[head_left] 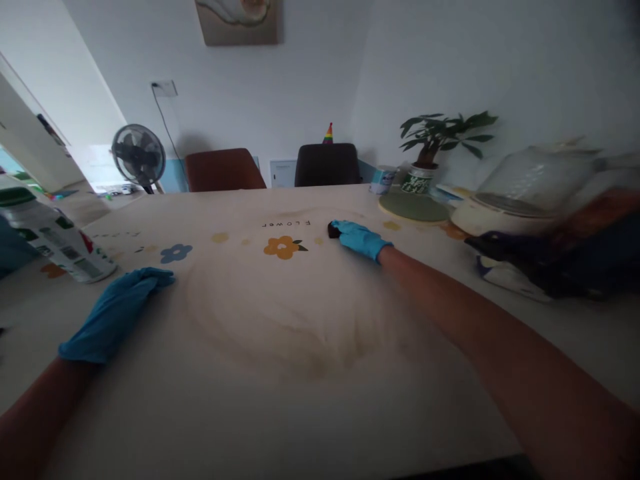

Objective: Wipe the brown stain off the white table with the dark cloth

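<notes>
Both my hands wear blue gloves. My right hand (361,239) is stretched far across the table, its fingers closed on a small dark object (333,230) that rests on the cream flowered tablecloth (280,300). My left hand (113,312) lies flat on the cloth at the near left, fingers together and stretched out, holding nothing. A wide brownish stain (300,347) spreads over the cloth between my arms.
A white bottle with a green cap (55,240) lies at the left edge. On the right stand a potted plant (430,153) on a green mat, a glass-lidded pot (520,193) and blurred dark items (550,267). Two chairs (225,170) and a fan (139,155) stand beyond the table.
</notes>
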`<state>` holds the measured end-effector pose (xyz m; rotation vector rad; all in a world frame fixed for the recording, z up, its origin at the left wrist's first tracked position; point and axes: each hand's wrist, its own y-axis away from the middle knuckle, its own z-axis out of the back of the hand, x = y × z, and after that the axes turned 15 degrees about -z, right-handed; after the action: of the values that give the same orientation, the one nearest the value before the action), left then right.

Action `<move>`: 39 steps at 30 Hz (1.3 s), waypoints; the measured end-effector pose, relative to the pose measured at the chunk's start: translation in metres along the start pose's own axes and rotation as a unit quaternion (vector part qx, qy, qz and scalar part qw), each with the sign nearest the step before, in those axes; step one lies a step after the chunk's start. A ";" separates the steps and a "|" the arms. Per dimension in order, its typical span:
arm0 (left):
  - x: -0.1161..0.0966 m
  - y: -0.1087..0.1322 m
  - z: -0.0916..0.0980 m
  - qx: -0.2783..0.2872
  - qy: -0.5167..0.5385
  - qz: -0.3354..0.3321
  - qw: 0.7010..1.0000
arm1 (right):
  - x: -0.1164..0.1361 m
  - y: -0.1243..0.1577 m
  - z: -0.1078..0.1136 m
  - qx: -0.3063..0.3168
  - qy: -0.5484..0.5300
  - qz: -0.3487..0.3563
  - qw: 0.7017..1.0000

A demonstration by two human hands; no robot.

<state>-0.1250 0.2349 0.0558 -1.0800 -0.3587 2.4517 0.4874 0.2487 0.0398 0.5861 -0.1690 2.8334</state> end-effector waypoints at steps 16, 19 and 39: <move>0.010 0.005 0.001 0.006 -0.002 -0.016 1.000 | 0.001 -0.086 -0.004 -0.025 0.019 -0.056 0.998; 0.008 0.004 0.002 0.005 0.002 -0.021 1.000 | -0.002 -0.071 0.000 -0.016 0.008 -0.034 0.999; -0.018 -0.006 0.002 0.031 -0.045 0.009 0.998 | -0.053 0.208 0.028 0.069 -0.130 0.172 0.974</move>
<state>-0.1141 0.2313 0.0709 -0.9528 -0.2997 2.5171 0.4908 0.0324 0.0305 1.0536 -0.1290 3.1054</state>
